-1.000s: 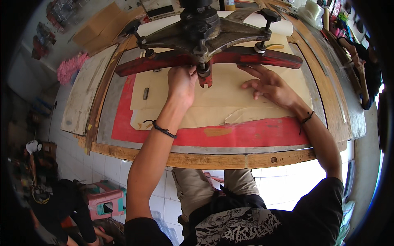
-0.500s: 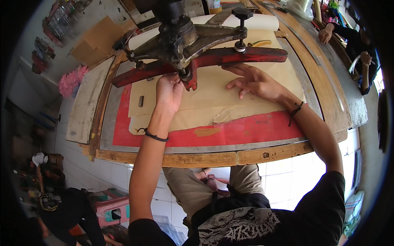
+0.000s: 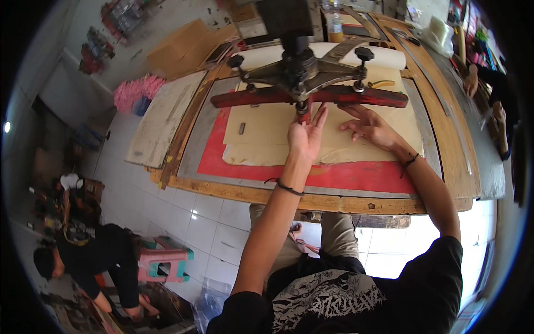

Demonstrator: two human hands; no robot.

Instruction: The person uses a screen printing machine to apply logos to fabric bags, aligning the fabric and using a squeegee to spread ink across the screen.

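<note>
Over the table hangs a dark metal clamp head (image 3: 311, 72) with black knobs and a long red bar (image 3: 378, 97) across its front. Directly below the bar's short red prong, my left hand (image 3: 305, 139) is palm up, fingers stretched, the thumb close by the prong; whether it touches cannot be told. My right hand (image 3: 370, 129) is open with spread fingers, its fingertips by the underside of the bar's right half. Beneath both hands lie tan sheets (image 3: 267, 133) on a red sheet (image 3: 356, 179). A small dark metal piece (image 3: 242, 128) rests on the tan sheets.
A wooden frame (image 3: 267, 199) edges the table. Behind the bar are a white roll (image 3: 384, 59) and a yellow-handled tool (image 3: 381, 84). A worn board (image 3: 167, 119) stands left, near pink material (image 3: 136, 92). One person (image 3: 94, 256) bends beside a pink stool (image 3: 161, 261); another's hand (image 3: 471, 83) is at right.
The view has swung, so the table sits further right. My left hand has shifted from the prong's left side to beneath it, its fingers now straightened. My right hand stays near the bar.
</note>
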